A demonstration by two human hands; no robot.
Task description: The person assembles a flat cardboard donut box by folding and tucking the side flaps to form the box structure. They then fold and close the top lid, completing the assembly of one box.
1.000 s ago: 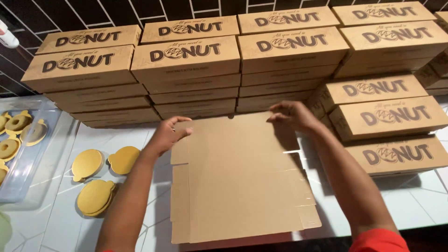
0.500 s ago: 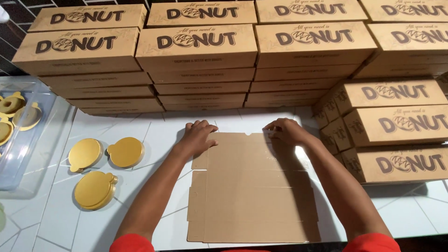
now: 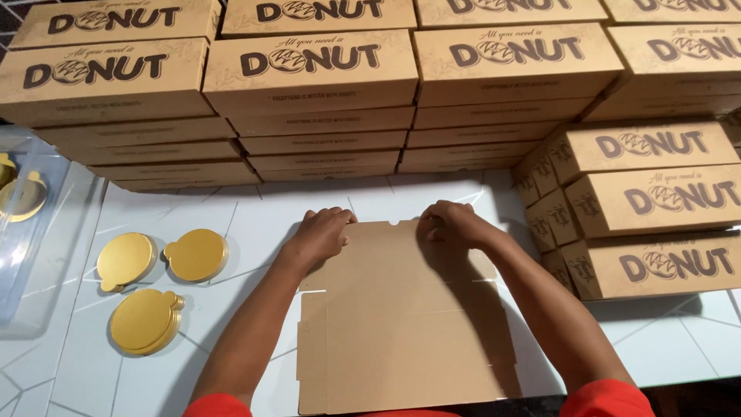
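Note:
A flat, unfolded brown cardboard box blank [image 3: 401, 324] lies on the white tiled table [image 3: 255, 216] in front of me. My left hand [image 3: 320, 234] presses on its far left corner, fingers curled over the far edge. My right hand [image 3: 455, 224] grips the far edge just right of a small notch. Both forearms stretch across the blank, and red sleeves show at the bottom of the view.
Stacks of closed brown printed boxes [image 3: 309, 77] line the back, with more stacked at the right [image 3: 656, 201]. Three piles of round gold cake boards [image 3: 147, 320] lie at the left, beside a clear plastic bin [image 3: 31, 224] holding more.
The blank has been laid flat and drawn nearer to me. Both hands have come closer together at its far edge, and the view has tipped downward.

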